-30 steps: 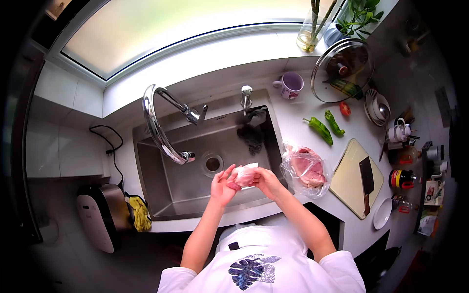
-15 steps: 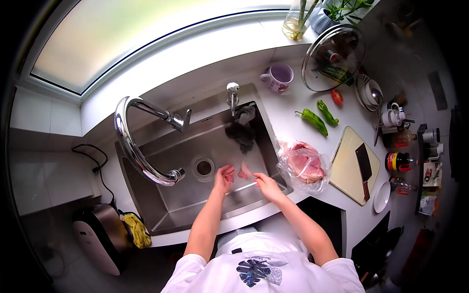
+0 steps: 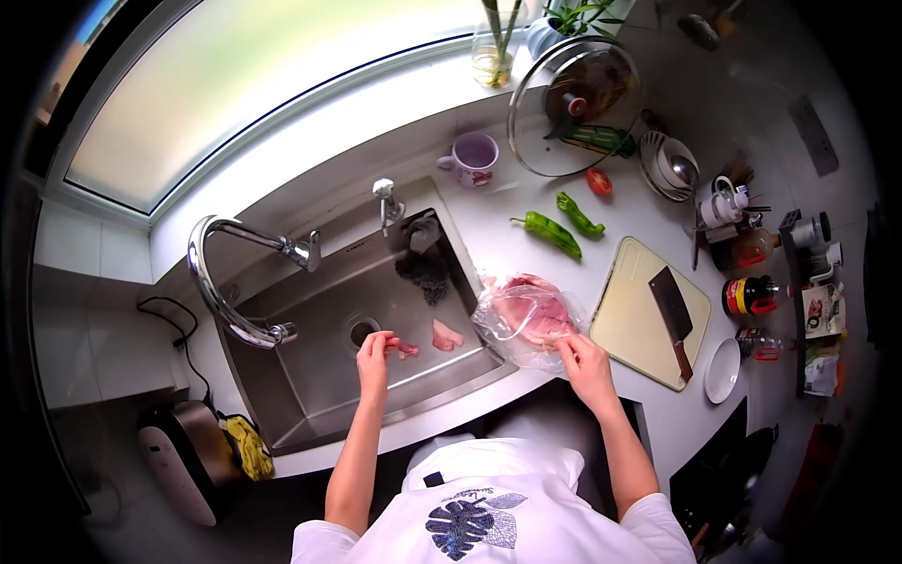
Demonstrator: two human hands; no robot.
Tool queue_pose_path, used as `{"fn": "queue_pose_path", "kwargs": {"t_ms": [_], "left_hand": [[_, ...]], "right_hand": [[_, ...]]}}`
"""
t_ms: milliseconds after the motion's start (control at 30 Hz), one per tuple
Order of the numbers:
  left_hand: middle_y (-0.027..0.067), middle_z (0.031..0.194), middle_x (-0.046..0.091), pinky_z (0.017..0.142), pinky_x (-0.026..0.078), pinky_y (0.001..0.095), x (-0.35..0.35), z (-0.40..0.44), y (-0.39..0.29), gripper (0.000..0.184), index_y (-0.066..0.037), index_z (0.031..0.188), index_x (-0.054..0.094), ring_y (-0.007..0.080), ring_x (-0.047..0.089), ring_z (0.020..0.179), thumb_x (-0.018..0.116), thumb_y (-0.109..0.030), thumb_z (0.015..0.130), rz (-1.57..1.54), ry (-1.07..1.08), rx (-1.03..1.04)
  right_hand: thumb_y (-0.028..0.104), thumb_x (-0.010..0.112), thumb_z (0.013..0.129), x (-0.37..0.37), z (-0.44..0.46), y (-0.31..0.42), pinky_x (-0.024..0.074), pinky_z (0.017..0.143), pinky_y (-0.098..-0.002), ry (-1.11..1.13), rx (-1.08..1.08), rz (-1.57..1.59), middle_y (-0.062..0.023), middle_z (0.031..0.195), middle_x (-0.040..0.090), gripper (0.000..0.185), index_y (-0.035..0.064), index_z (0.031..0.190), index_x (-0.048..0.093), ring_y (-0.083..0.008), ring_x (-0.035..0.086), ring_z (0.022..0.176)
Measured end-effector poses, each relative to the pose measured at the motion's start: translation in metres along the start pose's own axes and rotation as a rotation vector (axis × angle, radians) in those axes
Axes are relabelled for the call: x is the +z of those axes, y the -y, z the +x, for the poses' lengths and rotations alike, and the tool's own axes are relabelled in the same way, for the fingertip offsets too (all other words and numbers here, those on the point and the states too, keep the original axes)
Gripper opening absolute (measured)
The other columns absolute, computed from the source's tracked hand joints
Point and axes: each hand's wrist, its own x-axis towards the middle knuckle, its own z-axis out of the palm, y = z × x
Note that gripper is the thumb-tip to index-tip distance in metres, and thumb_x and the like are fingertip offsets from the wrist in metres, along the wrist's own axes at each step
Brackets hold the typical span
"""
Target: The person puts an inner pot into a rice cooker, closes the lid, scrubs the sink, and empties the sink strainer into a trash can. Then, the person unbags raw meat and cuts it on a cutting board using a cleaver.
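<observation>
My right hand (image 3: 585,366) pinches the near right edge of a clear plastic bag (image 3: 507,345) on the counter beside the sink. Inside and under the plastic is a large piece of pink raw meat (image 3: 537,310). Over the sink (image 3: 329,399), my left hand (image 3: 375,359) has its fingers closed, with a small reddish scrap of meat (image 3: 406,349) at its fingertips. A separate pale pink piece of meat (image 3: 446,336) lies on the sink floor to its right.
A curved faucet (image 3: 211,282) arches over the sink's left side. Right of the bag lie a cutting board (image 3: 625,315) with a cleaver (image 3: 671,299), and a white dish (image 3: 723,370). Behind are green peppers (image 3: 550,233), a tomato half (image 3: 598,181), a mug (image 3: 474,160) and a glass lid (image 3: 526,136).
The meat piece both hands held has been let go into the sink. My right hand has moved right and taken hold of the bag. The view has shifted rightward.
</observation>
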Motion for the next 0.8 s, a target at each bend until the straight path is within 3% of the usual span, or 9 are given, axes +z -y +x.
{"fn": "queue_pose_path", "kwargs": {"t_ms": [133, 200, 233, 267, 333, 400, 500, 667, 800], "left_hand": [[0.009, 0.096, 0.07, 0.079, 0.051, 0.0325, 0.117, -0.069, -0.083, 0.021, 0.0, 0.101, 0.066, 0.0174, 0.066, 0.09, 0.054, -0.017, 0.099, 0.21, 0.655, 0.465], [0.0112, 0.107, 0.07, 0.085, 0.051, 0.0343, 0.163, -0.078, -0.094, 0.018, -0.001, 0.102, 0.067, 0.0202, 0.065, 0.098, 0.059, -0.015, 0.094, 0.671, 0.879, 0.831], [0.0133, 0.112, 0.068, 0.101, 0.044, 0.0399, 0.18, -0.073, -0.095, 0.022, -0.002, 0.103, 0.068, 0.0259, 0.062, 0.107, 0.057, -0.017, 0.091, 1.031, 0.975, 0.885], [0.0133, 0.112, 0.068, 0.101, 0.044, 0.0399, 0.184, -0.065, -0.084, 0.022, -0.002, 0.103, 0.068, 0.0259, 0.062, 0.107, 0.057, -0.017, 0.091, 1.04, 0.978, 0.884], [0.0167, 0.103, 0.066, 0.103, 0.037, 0.0447, 0.184, -0.038, -0.051, 0.025, 0.002, 0.099, 0.066, 0.029, 0.061, 0.105, 0.053, -0.016, 0.088, 1.824, 0.457, 1.255], [0.0127, 0.079, 0.067, 0.101, 0.036, 0.041, 0.181, -0.017, -0.054, 0.021, 0.001, 0.091, 0.062, 0.0273, 0.06, 0.09, 0.053, -0.018, 0.086, 1.729, 0.416, 1.168], [0.0117, 0.071, 0.065, 0.095, 0.039, 0.0378, 0.19, -0.023, -0.063, 0.021, 0.002, 0.094, 0.059, 0.0258, 0.059, 0.085, 0.056, -0.017, 0.084, 1.721, 0.394, 1.145], [0.0124, 0.079, 0.063, 0.091, 0.04, 0.036, 0.203, -0.017, -0.055, 0.032, 0.002, 0.102, 0.057, 0.025, 0.059, 0.088, 0.064, -0.019, 0.078, 1.689, 0.169, 1.212], [0.0128, 0.096, 0.061, 0.093, 0.04, 0.0359, 0.203, -0.006, -0.066, 0.048, 0.0, 0.109, 0.055, 0.0263, 0.058, 0.09, 0.074, -0.017, 0.068, 1.692, 0.23, 1.154]], "right_hand": [[0.011, 0.062, 0.089, -0.003, 0.015, -0.045, 0.0522, 0.072, -0.0408, -0.123, -0.03, -0.061, -0.0177, 0.087, 0.066, 0.013, 0.0004, 0.095, 0.066, -0.0351, 0.065, 0.082], [0.013, 0.07, 0.084, 0.015, 0.021, -0.057, 0.0512, 0.073, -0.0365, -0.07, -0.212, -0.211, -0.0122, 0.088, 0.067, 0.02, 0.0035, 0.101, 0.067, -0.0276, 0.065, 0.083], [0.013, 0.07, 0.084, 0.016, 0.02, -0.057, 0.0512, 0.073, -0.0365, -0.075, -0.209, -0.204, -0.0122, 0.088, 0.067, 0.02, 0.0035, 0.101, 0.067, -0.0276, 0.065, 0.083], [0.018, 0.075, 0.079, 0.018, 0.017, -0.057, 0.0491, 0.078, -0.0367, -0.001, -0.221, -0.401, -0.0114, 0.098, 0.066, 0.035, 0.0035, 0.108, 0.064, -0.0265, 0.062, 0.092], [0.023, 0.08, 0.073, 0.017, 0.013, -0.058, 0.047, 0.083, -0.0369, 0.079, -0.229, -0.59, -0.0105, 0.108, 0.065, 0.05, 0.0034, 0.115, 0.062, -0.0253, 0.06, 0.1], [0.03, 0.086, 0.064, 0.011, 0.01, -0.057, 0.0418, 0.091, -0.038, 0.143, 0.004, -0.67, -0.0097, 0.128, 0.055, 0.079, 0.0007, 0.129, 0.052, -0.0246, 0.052, 0.112], [0.031, 0.087, 0.062, 0.002, 0.007, -0.071, 0.041, 0.093, -0.0396, 0.191, 0.008, -0.643, -0.0104, 0.134, 0.049, 0.093, -0.0009, 0.138, 0.044, -0.0257, 0.05, 0.116], [0.023, 0.087, 0.063, -0.004, 0.007, -0.08, 0.0414, 0.092, -0.0394, 0.182, -0.127, -0.474, -0.0117, 0.133, 0.05, 0.092, -0.0008, 0.139, 0.042, -0.0275, 0.051, 0.115], [0.013, 0.082, 0.066, -0.002, 0.015, -0.07, 0.0406, 0.096, -0.0426, 0.121, -0.179, -0.302, -0.0109, 0.134, 0.049, 0.085, 0.0065, 0.142, 0.043, -0.0287, 0.05, 0.117]]}}
